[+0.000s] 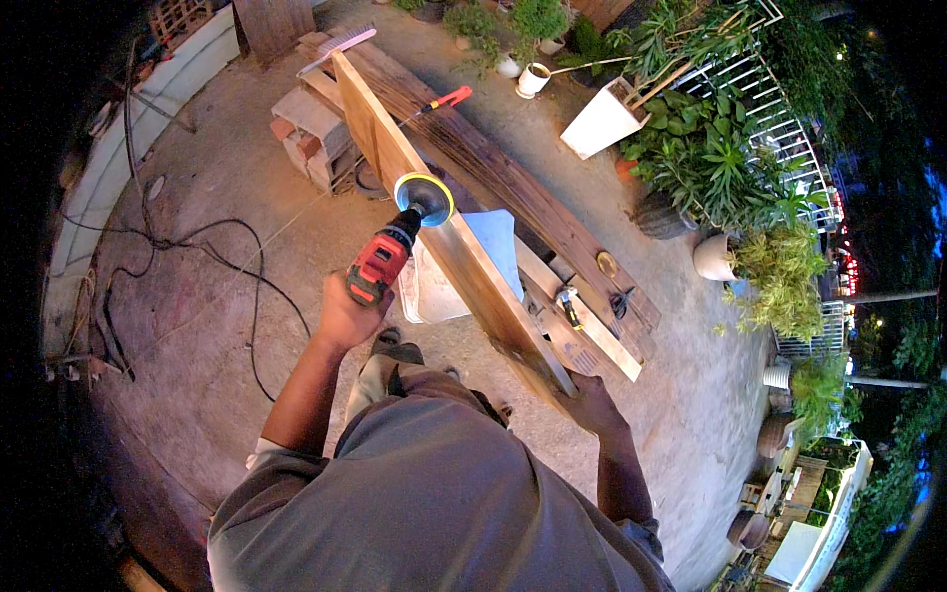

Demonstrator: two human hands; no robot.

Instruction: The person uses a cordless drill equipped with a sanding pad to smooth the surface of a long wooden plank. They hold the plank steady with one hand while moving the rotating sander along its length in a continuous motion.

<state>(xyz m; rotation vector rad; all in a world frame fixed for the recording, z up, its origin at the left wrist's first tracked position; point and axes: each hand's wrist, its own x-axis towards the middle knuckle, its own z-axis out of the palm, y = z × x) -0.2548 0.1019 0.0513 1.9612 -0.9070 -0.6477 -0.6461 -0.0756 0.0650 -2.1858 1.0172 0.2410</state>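
My left hand [355, 314] is closed around the handle of a red and black cordless drill [379, 266]. A round sanding pad [424, 198] with a yellow rim is fitted in its chuck and lies at the upper edge of a long wooden board [488, 285]; whether it touches cannot be told. My right hand [590, 403] grips the near end of this board, which stands on edge and slants away to the upper left. Beneath and beside the board are a white plastic piece [436, 288] and a blue-white sheet [494, 240].
Dark planks [510, 185] hold a red-handled tool [451, 98], a brush [348, 46], a tape roll [607, 263] and a hammer-like tool [570, 307]. Concrete blocks [314, 137] stand at the far end. A black cable [259, 274] lies left; potted plants, including a white planter [603, 122], stand right.
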